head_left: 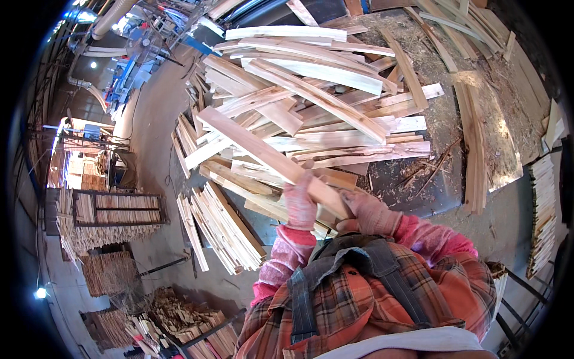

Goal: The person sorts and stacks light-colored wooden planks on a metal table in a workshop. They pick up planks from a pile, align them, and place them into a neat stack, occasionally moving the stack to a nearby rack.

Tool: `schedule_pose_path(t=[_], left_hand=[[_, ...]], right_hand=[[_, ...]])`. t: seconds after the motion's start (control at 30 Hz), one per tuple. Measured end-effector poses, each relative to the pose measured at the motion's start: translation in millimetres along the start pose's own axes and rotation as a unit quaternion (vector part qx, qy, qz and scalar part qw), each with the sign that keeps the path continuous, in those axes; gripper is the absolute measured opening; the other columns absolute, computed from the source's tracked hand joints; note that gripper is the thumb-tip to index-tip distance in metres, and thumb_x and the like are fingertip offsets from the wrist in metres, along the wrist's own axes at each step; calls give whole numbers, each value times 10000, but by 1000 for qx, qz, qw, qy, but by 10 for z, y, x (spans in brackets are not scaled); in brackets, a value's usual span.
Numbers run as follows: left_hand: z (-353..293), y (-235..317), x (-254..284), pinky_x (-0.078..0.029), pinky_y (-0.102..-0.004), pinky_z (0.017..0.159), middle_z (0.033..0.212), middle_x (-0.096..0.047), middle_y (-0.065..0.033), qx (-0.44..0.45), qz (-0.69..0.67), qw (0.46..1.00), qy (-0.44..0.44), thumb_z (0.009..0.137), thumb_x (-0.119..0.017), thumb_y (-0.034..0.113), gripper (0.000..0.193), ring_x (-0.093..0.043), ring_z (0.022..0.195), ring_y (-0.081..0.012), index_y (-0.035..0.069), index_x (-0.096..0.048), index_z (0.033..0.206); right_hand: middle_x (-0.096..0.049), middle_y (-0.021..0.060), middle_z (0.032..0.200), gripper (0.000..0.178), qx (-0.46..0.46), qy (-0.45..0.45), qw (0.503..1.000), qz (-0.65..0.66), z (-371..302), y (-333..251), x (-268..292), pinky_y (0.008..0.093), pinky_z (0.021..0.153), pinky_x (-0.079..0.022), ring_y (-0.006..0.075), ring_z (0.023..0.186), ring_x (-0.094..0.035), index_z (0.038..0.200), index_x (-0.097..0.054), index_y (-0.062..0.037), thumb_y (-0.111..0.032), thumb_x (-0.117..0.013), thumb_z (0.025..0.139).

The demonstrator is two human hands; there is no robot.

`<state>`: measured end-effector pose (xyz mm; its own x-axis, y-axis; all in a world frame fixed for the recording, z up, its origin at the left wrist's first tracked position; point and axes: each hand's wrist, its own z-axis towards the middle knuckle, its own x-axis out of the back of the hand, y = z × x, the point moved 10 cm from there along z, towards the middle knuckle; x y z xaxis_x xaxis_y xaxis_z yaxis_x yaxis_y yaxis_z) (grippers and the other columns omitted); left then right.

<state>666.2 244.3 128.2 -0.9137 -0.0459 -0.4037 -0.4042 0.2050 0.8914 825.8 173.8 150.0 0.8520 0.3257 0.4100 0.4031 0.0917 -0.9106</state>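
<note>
**Pale wooden plank [257, 148] held over heaped boards [323, 73]**

In the head view, the plank is slanted across the near side of the heap, its near end brought close to the plaid shirt [353, 293]. It is clasped by the gloved left hand [301, 206], fingers curled round it. The near end is met by the gloved right hand [373, 212], whose grip cannot be told for certain, being partly hidden.

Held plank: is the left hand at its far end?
No, the left hand is around the plank nearer the body, while the far end reaches out over the wood pile.
</note>
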Motion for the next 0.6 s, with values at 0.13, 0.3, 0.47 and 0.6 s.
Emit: schedule_pose_path(t=[0.13,0.3,0.47,0.6], left_hand=[[-7,-55,388,-616,-463,762,1124,-667,-182,29,-75,994,75,908,-655,61,475,-696,869,-299,60,-513,1362],[-246,5,621,-610,-467,750,1102,-668,-188,17,-78,992,99,908,-642,39,493,-693,852,-305,76,-499,1379],[-374,160,840,-601,-460,784,1051,-677,-159,-13,-84,989,124,915,-654,52,453,-687,861,-276,67,-522,1348],[-319,218,841,-611,-389,762,1047,-691,-118,-52,-67,989,122,945,-689,136,367,-694,866,-255,50,-547,1273]], right_hand=[[-608,190,1293,751,-62,130,962,-232,689,576,653,424,1020,-472,356,1209,-579,1465,-427,-51,-419,-712,875],[-595,230,1331,737,-197,133,929,-285,1264,1124,1222,428,1021,-468,371,1205,-597,1446,-459,-23,-356,-721,843],[-697,195,1120,538,-135,61,947,284,1111,1423,784,376,816,-573,281,953,-701,1325,-562,22,-264,-700,891],[-714,138,1027,473,-165,-30,859,484,750,1044,186,307,643,-592,224,796,-716,1276,-563,41,-250,-690,925]])
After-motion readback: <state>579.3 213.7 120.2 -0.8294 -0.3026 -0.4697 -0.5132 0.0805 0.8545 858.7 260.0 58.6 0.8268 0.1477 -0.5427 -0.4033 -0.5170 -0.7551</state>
